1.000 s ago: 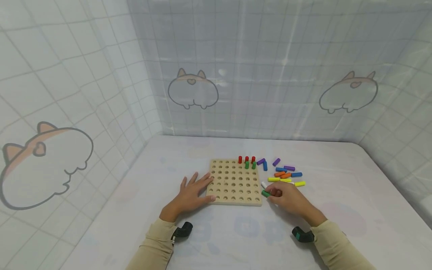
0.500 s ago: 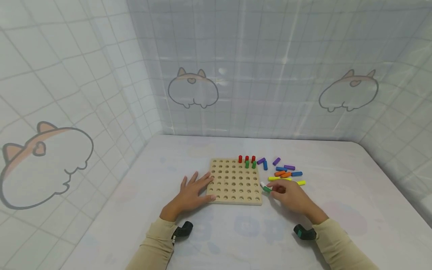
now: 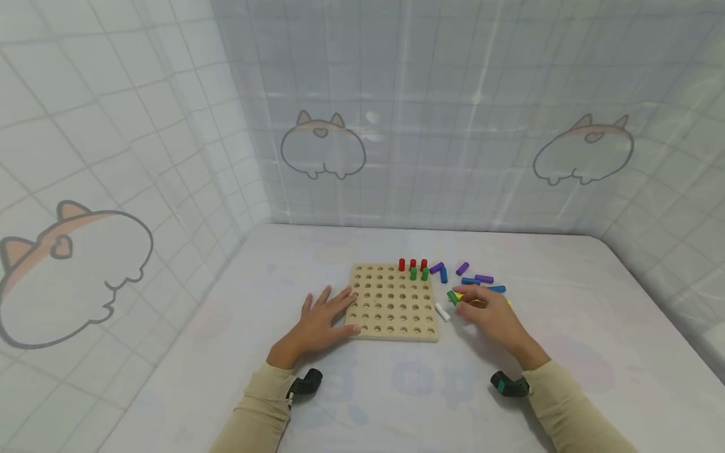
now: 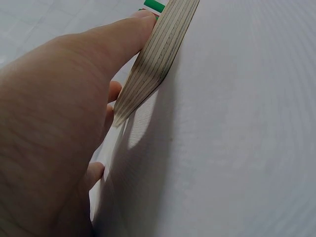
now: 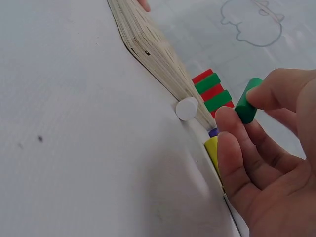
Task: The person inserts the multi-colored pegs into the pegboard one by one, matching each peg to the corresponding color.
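Observation:
A square wooden pegboard [image 3: 391, 302] with rows of round holes lies on the table. Three red pegs [image 3: 401, 265] stand in its back row at the right, and two green pegs [image 3: 413, 274] stand in the row in front. My left hand [image 3: 318, 324] rests with spread, straight fingers on the board's left edge. Between thumb and fingers, my right hand [image 3: 491, 318] pinches a green peg [image 5: 250, 100], tilted and raised beside the board's right edge. Below it on the table lies a white peg [image 3: 443, 312], close to the board.
Purple pegs [image 3: 484, 279] and blue pegs [image 3: 444, 275] lie loose to the right of the board. Yellow pegs [image 5: 213, 153] are partly hidden behind my right hand. A tiled-pattern curtain [image 3: 453, 126] rises behind the table [image 3: 396, 402].
My right hand has picked the green peg up off the table and carried it slightly away from me, past the white peg. My left hand stays on the board.

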Motion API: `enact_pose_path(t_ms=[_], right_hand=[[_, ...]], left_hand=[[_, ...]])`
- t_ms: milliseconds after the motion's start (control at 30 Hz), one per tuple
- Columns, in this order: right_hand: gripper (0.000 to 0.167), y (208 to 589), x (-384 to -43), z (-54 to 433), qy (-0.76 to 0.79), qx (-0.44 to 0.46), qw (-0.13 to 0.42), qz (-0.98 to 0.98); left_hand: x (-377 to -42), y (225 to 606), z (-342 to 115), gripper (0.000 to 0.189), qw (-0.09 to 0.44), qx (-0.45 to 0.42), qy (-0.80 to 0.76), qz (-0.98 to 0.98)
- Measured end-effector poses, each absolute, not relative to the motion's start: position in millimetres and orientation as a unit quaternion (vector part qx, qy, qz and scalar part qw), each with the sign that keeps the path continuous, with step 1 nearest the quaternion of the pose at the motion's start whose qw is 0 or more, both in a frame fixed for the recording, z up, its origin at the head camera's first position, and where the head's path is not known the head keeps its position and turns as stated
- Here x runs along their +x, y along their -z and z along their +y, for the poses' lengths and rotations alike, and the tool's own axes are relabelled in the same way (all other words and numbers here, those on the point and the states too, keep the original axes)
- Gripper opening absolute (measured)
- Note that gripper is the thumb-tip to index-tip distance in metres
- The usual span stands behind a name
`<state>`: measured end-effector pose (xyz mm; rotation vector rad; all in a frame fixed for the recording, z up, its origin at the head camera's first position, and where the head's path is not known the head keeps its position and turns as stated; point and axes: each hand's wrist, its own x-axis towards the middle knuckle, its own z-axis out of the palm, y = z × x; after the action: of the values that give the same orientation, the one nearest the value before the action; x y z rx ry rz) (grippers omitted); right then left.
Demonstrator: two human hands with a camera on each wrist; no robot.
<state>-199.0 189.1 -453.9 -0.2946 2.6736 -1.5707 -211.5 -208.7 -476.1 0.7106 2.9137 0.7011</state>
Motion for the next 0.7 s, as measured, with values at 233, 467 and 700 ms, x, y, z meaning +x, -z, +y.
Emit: enact_pose_path(t_ms=[233, 467, 700], right_hand=[[0.042, 451.4, -207.1, 185.1, 0.514, -0.103, 0.005, 0.852], [0.04, 442.1, -212.4, 180.9, 0.538, -0.102, 0.006, 0.837], [0.043, 442.6, -221.0, 182.5, 0.586, -0.096, 0.037, 0.804]], left_hand=[[-213.1, 474.5, -209.0, 0.079, 0.031, 0.232, -0.235, 0.943], [-213.0, 473.4, -209.0, 0.079, 0.028, 0.233, -0.234, 0.944], [-212.4, 473.9, -208.6, 0.079, 0.033, 0.23, -0.229, 0.945]])
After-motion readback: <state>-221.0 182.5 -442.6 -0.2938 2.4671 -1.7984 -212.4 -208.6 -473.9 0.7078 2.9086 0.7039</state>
